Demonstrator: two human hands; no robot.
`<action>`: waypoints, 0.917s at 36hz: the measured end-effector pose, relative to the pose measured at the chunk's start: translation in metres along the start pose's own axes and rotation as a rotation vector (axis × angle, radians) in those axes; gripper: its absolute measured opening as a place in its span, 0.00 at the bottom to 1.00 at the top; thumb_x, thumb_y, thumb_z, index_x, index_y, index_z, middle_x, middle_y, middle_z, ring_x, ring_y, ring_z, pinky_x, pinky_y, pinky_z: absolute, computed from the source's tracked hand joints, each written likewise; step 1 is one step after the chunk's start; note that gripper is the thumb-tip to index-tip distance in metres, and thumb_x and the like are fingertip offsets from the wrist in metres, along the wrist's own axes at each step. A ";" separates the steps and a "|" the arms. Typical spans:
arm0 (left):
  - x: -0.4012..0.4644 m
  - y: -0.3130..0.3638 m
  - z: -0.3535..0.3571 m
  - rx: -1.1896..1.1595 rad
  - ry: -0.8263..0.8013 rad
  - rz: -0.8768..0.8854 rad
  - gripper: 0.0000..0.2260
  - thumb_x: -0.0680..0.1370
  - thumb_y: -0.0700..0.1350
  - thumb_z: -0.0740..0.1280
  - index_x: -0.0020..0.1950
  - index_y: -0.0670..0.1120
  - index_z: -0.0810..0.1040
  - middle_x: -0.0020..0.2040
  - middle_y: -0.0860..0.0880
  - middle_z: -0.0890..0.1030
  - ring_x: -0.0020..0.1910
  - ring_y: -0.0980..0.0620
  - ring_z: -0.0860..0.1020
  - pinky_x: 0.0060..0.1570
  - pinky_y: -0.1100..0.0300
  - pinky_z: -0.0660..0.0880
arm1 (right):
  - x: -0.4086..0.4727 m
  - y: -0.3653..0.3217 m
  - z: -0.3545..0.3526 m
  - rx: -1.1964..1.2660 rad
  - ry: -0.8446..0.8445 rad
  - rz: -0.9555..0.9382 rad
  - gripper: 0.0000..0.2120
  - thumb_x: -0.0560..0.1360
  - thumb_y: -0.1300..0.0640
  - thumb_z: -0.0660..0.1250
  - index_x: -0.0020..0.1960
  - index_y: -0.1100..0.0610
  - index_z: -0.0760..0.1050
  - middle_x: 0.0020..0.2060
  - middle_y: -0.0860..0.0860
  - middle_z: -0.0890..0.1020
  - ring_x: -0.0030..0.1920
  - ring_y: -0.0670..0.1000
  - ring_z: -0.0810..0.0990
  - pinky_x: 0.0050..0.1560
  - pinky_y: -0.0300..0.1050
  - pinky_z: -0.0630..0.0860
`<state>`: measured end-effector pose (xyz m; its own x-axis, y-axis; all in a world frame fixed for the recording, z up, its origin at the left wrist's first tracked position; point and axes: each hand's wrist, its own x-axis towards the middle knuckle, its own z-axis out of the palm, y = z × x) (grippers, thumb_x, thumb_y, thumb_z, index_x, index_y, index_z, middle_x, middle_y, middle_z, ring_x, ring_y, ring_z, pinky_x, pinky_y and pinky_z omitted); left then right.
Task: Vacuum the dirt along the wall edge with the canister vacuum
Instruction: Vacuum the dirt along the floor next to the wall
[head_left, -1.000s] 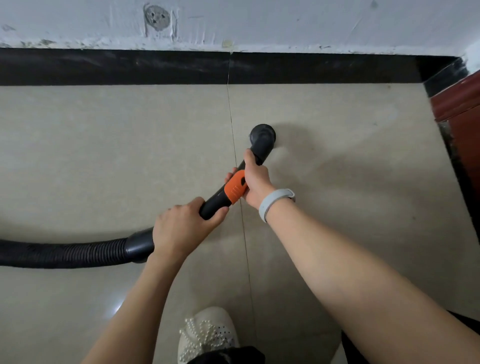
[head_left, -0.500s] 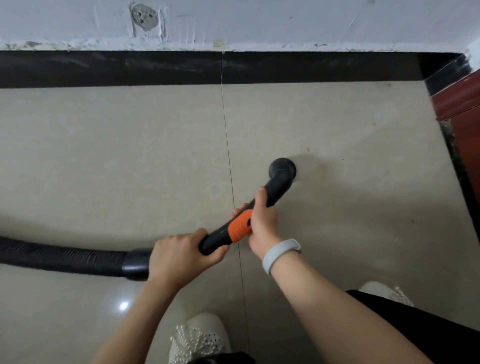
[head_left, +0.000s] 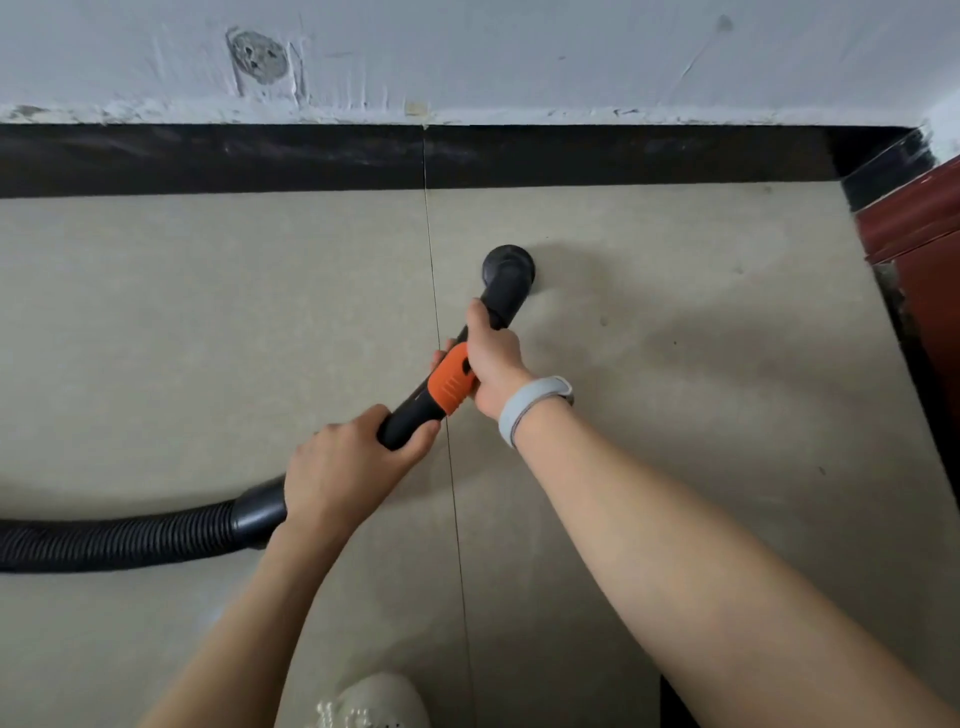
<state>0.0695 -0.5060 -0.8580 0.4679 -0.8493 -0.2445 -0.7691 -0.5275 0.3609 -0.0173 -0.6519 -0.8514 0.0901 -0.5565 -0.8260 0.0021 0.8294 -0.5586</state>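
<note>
A black vacuum wand with an orange collar (head_left: 451, 385) slants up across the beige floor tiles. Its round black nozzle (head_left: 508, 266) sits on the floor a short way in front of the black baseboard (head_left: 311, 158). My right hand (head_left: 491, 358) grips the wand just above the orange collar. My left hand (head_left: 345, 467) grips the lower end of the wand, where the ribbed black hose (head_left: 119, 538) joins and runs off to the left. The canister itself is out of view. A few small dark specks lie on the tile right of the nozzle.
A rough white wall (head_left: 519, 57) with a patched round hole (head_left: 258, 54) rises above the baseboard. A dark red door frame (head_left: 919, 228) stands at the right edge in the corner. My white shoe (head_left: 374, 701) shows at the bottom.
The nozzle was pulled back from the wall and to the right, then pushed forward again toward the baseboard. Both hands kept their grip on the wand.
</note>
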 end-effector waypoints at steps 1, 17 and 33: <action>0.006 0.007 0.000 0.020 -0.023 0.027 0.24 0.68 0.72 0.55 0.32 0.51 0.66 0.25 0.54 0.71 0.26 0.50 0.72 0.27 0.59 0.60 | 0.002 -0.004 -0.006 0.028 0.026 -0.016 0.16 0.80 0.48 0.61 0.41 0.60 0.67 0.30 0.55 0.74 0.26 0.53 0.75 0.41 0.52 0.79; 0.062 0.044 -0.003 0.006 -0.020 0.000 0.25 0.70 0.71 0.55 0.34 0.49 0.68 0.28 0.51 0.74 0.30 0.47 0.75 0.31 0.58 0.65 | 0.047 -0.062 -0.005 -0.027 -0.036 -0.036 0.17 0.80 0.46 0.61 0.44 0.59 0.67 0.33 0.55 0.76 0.31 0.54 0.78 0.50 0.53 0.81; 0.015 0.083 0.034 0.243 -0.264 0.472 0.26 0.64 0.75 0.46 0.40 0.54 0.66 0.26 0.54 0.66 0.35 0.50 0.80 0.31 0.59 0.64 | -0.009 0.010 -0.129 0.346 0.459 -0.036 0.18 0.81 0.48 0.60 0.41 0.62 0.69 0.25 0.54 0.74 0.19 0.50 0.75 0.21 0.39 0.73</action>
<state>-0.0015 -0.5616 -0.8621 -0.0493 -0.9409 -0.3350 -0.9599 -0.0480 0.2761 -0.1467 -0.6453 -0.8595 -0.3578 -0.4848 -0.7981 0.3296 0.7341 -0.5937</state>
